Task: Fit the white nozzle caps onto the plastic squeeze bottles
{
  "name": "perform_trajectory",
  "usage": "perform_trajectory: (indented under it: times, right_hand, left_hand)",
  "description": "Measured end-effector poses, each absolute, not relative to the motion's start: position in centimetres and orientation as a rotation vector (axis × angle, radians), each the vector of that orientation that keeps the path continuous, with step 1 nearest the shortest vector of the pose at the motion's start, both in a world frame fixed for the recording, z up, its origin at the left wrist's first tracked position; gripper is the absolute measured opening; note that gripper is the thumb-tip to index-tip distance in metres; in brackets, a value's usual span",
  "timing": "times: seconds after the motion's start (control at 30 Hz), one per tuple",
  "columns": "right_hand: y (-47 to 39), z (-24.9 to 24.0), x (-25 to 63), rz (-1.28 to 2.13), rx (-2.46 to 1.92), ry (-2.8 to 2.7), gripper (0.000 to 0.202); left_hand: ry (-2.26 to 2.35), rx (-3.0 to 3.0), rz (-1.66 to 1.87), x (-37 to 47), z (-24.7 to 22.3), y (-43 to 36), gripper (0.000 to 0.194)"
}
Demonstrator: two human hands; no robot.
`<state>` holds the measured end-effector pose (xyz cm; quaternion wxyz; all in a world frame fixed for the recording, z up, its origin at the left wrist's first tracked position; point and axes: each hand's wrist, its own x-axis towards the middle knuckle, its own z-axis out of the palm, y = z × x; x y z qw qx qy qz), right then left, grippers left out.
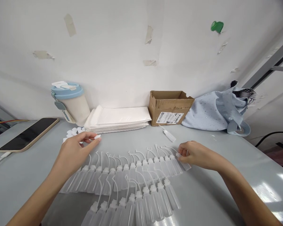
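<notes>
"Bottles point(149, 205) — how far along?"
"Two rows lie on the table point(217, 197); a lone bottle point(169, 136) by the box point(153, 110) and heaped white pieces point(73, 131) seem left."
"What's held?"
"Left hand point(77, 150) pinches a white bit point(97, 137) — right hand point(195, 153), the end bottle point(186, 166)."

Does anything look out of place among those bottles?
Yes: a single bottle lies apart on the table, just in front of the cardboard box. It looks odd because the other bottles lie side by side in two rows.
</notes>
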<state>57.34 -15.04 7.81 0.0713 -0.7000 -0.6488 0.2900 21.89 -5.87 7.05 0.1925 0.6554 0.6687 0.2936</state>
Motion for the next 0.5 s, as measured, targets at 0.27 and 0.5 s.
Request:
perform_trajectory:
  times: [0.27,0.5]
  right_hand:
    - [-15.0,8.8,56.0,0.691,-1.902,-1.713,0.018]
    - [-16.5,7.5,50.5,0.826,-1.518,-1.621,0.013]
  left_hand:
    - [1.442,1.611,0.846,24.5,7.2,-8.7,0.037]
    - [1.058,1.552,0.755,26.1,6.7,-11.4,0.027]
